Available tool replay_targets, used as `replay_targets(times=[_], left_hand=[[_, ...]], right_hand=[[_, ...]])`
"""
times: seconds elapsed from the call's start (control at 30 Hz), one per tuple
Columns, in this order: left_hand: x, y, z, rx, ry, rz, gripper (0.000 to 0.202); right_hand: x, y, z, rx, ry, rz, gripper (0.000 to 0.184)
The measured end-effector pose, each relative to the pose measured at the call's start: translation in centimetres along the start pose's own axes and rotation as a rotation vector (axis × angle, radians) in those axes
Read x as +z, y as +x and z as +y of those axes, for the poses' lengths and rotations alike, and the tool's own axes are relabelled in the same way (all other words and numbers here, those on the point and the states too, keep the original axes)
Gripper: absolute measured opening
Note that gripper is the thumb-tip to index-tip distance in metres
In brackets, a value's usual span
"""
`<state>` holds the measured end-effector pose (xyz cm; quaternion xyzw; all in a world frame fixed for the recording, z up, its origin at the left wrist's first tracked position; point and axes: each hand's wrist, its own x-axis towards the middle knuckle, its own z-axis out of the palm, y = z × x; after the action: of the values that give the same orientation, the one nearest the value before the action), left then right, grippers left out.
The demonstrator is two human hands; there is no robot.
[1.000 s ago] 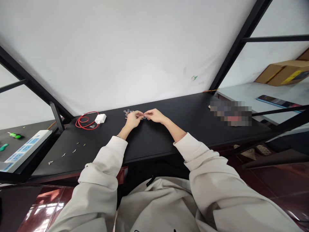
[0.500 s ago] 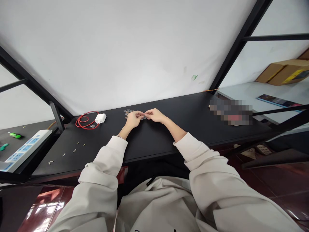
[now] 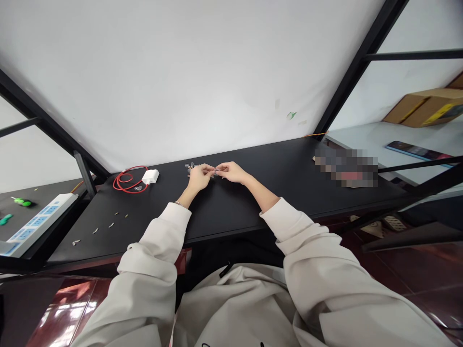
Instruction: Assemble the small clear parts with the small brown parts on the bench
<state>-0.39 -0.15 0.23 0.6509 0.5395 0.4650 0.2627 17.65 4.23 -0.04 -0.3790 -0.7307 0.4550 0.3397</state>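
Over the black table [image 3: 231,212], my left hand [image 3: 200,177] and my right hand [image 3: 232,172] meet at the fingertips. Both are closed in a pinch on one small clear piece [image 3: 216,170], mostly covered by the fingers, so its kind is hard to make out. A small cluster of clear pieces [image 3: 190,166] lies just beyond my left hand and is partly hidden by it. Another clear piece [image 3: 138,188] rests inside the loop of a red cable [image 3: 125,179], left of my hands.
A white charger plug [image 3: 150,176] sits beside the cable. Several small pale scraps [image 3: 95,231] lie at the table's left. A white power strip [image 3: 42,222] stands past the left edge. A blurred dark item [image 3: 343,166] is at the right. Black frame bars [image 3: 347,91] rise on both sides.
The fingertips and the small clear piece between them have shifted very slightly. Everything else stays where it was.
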Motion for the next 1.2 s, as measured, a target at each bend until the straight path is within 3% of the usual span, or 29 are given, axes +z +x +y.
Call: replay_targets(times=[0.23,0.77,1.2], left_hand=[[0.19,0.04,0.12,-0.033,-0.107,0.042,0.007],[0.01,-0.04,0.15,0.009,0.075,0.049,0.014],[-0.03,-0.35,0.78,0.038,0.116,0.051,0.015]], right_hand=[[0.07,-0.11,-0.2,-0.016,0.126,-0.055,0.013],[0.19,0.07,0.25,-0.042,0.166,-0.06,0.01],[-0.09,-0.21,0.09,-0.075,0.039,-0.061,0.042]])
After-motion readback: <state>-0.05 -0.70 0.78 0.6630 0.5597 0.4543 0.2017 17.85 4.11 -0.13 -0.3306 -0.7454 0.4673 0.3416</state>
